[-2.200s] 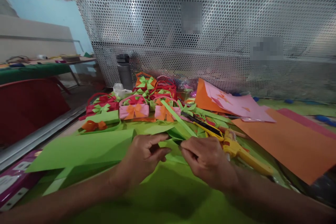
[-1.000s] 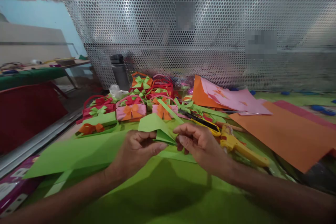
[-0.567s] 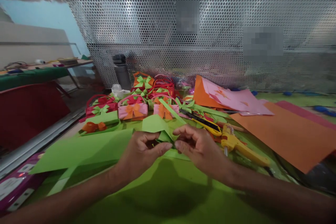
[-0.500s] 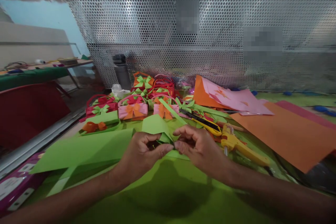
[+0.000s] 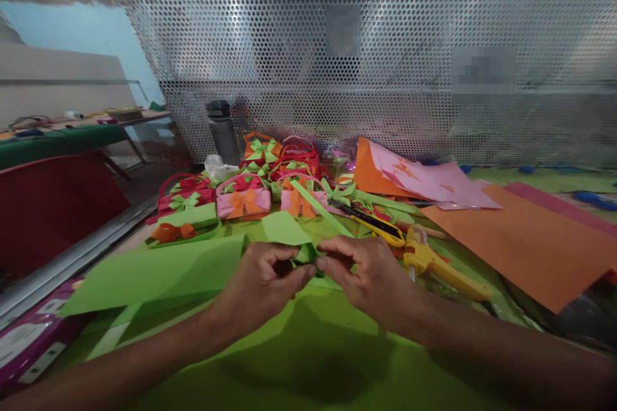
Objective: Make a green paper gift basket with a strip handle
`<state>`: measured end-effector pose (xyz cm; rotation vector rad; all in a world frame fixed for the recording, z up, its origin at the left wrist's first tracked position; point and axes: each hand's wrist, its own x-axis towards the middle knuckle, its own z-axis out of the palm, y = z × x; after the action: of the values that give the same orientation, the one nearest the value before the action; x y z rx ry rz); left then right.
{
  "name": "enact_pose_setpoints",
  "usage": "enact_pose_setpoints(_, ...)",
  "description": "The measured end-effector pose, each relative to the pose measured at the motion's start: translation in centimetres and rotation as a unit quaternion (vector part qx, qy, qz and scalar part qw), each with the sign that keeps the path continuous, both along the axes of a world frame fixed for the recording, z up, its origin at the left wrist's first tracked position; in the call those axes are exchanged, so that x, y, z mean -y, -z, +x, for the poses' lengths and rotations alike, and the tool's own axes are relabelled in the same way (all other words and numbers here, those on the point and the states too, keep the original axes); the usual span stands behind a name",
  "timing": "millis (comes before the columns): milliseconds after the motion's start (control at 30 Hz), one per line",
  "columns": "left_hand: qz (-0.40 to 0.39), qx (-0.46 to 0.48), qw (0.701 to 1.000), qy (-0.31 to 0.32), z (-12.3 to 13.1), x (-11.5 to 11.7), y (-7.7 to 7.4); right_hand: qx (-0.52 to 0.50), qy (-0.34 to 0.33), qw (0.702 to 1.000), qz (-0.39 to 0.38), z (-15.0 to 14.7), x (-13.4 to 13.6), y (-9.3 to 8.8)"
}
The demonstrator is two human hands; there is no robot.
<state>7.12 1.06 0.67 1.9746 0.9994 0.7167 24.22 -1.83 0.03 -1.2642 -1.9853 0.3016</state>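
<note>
Both my hands meet over the green table, pinching a folded piece of light green paper [image 5: 285, 228] between them. My left hand [image 5: 267, 273] is closed on its left side, thumb and fingers gripping the folded edge. Opposite it, my right hand [image 5: 364, 270] pinches the right end, fingertips almost touching the left thumb. The paper's flat top flap sticks up behind my fingers; its lower folds are mostly hidden by them. A yellow glue gun [image 5: 429, 260] lies just right of my right hand, beside a yellow and black utility knife [image 5: 371, 221].
Small paper bags with bows [image 5: 245, 199] stand in rows behind my hands, near a grey bottle [image 5: 222, 135]. A green sheet [image 5: 159, 273] lies left, orange sheets [image 5: 520, 237] and pink paper [image 5: 434, 185] right. A perforated metal panel [image 5: 289, 32] rises at the back.
The green paper has tilted slightly between my fingers, and its folds have shifted a little. My hands stay in nearly the same place.
</note>
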Motion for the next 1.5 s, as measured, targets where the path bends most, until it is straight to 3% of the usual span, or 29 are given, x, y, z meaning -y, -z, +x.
enact_pose_setpoints(167,-0.004,-0.029,0.999,0.015,0.2,0.1,0.0,0.008,0.023,0.999,0.032,0.3,0.1,-0.7)
enact_pose_setpoints(433,-0.111,0.047,0.993,-0.011,0.1,-0.1,-0.6,-0.045,0.028,0.998,-0.015,0.5,-0.2,-1.4)
enact_pose_setpoints(667,-0.183,0.102,0.976,-0.050,0.0,-0.5,-0.1,-0.051,0.020,0.998,-0.029,0.5,0.0,-1.4)
enact_pose_setpoints(967,-0.167,0.097,0.980,-0.039,0.1,-0.6,-0.2,-0.049,0.025,0.998,-0.016,0.5,0.2,-1.5)
enact_pose_setpoints(1100,-0.125,0.020,0.992,0.014,0.1,-0.4,-0.4,-0.045,0.027,0.998,-0.023,0.5,0.1,-1.6)
enact_pose_setpoints(1200,-0.024,-0.064,0.996,0.060,-0.2,-0.3,-0.5,-0.035,0.031,0.998,-0.030,0.6,0.0,-1.4)
enact_pose_setpoints(1367,0.157,-0.161,0.972,0.070,-0.2,0.2,-0.5,0.046,0.023,0.999,0.016,0.4,-0.1,-0.2)
enact_pose_setpoints(1500,0.202,-0.176,0.961,0.070,-0.2,0.2,-0.5,0.070,0.026,0.997,0.016,0.4,-0.1,0.2)
